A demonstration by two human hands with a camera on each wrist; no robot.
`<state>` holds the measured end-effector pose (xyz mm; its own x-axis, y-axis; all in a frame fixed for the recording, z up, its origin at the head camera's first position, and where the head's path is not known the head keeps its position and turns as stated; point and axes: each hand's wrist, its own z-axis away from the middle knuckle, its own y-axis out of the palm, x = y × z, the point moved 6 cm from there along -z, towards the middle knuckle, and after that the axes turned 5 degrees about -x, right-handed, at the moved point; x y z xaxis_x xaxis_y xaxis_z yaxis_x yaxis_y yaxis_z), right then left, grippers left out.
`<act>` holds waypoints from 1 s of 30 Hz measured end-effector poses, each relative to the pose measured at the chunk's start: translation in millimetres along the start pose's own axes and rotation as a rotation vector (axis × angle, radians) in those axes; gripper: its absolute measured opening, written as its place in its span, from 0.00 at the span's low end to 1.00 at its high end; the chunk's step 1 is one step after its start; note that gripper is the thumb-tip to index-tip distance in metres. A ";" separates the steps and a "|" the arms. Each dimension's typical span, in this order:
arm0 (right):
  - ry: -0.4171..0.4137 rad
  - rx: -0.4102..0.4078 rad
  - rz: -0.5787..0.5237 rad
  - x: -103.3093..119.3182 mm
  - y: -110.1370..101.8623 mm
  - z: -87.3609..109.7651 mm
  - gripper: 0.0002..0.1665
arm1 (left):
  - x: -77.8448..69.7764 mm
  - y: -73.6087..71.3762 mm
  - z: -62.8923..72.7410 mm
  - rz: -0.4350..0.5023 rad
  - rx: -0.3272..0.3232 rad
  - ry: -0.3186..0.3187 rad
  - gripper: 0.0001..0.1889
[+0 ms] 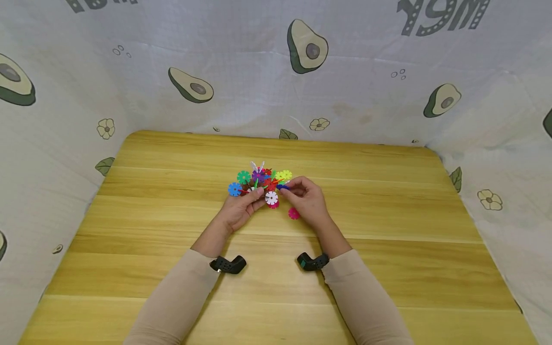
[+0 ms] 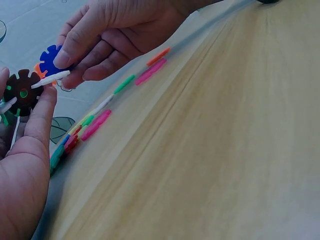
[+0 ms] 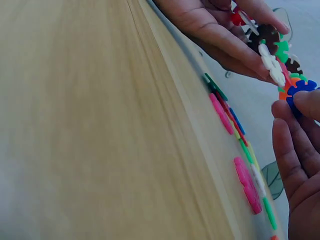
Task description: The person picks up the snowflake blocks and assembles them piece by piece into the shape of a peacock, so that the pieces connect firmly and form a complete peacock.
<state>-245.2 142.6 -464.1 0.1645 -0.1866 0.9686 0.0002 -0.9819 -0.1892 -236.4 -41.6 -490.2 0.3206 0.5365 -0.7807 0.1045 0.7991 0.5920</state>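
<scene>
My left hand [image 1: 241, 208] holds a cluster of joined plastic snowflake discs between thumb and fingers. A brown disc [image 2: 22, 95], an edge-on white disc [image 3: 271, 65] and a green disc [image 3: 282, 50] show in it. My right hand [image 1: 308, 201] pinches a dark blue snowflake disc [image 3: 302, 89] between thumb and fingertips. This blue disc is at the side of the cluster, right by an orange disc [image 3: 283, 95]. Both hands are raised over the table, close together. Part of the cluster is hidden behind the left fingers.
Loose snowflake discs lie on the wooden table [image 1: 388, 201] beyond and under the hands. Among them are a pink disc [image 1: 293, 213], a light blue disc [image 1: 235, 189] and a green disc [image 1: 243, 177]. A cloth with avocado prints [image 1: 241, 52] hangs behind the table.
</scene>
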 end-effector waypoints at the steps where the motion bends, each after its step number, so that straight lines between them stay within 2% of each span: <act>1: -0.006 -0.003 0.000 0.2 0.3 0.1 0.12 | -0.2 0.2 0.0 -0.002 0.006 0.003 0.26; 9: -0.005 -0.015 0.014 0.0 0.3 0.7 0.11 | 0.0 0.3 -0.7 0.018 -0.013 -0.006 0.24; 16: -0.016 0.001 -0.031 0.0 3.9 1.6 0.10 | -0.4 3.6 0.5 -0.008 0.052 -0.005 0.23; 21: -0.008 -0.001 -0.048 0.5 4.3 2.0 0.09 | 0.7 3.8 0.9 -0.018 0.065 -0.024 0.21; 30: 0.002 0.001 -0.052 -0.4 3.8 2.2 0.08 | 0.7 4.1 1.6 -0.032 0.092 -0.022 0.17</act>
<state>-243.1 139.0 -465.6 0.1622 -0.1357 0.9774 0.0095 -0.9902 -0.1391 -234.3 -38.4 -488.0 0.3365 0.5041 -0.7954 0.2003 0.7870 0.5835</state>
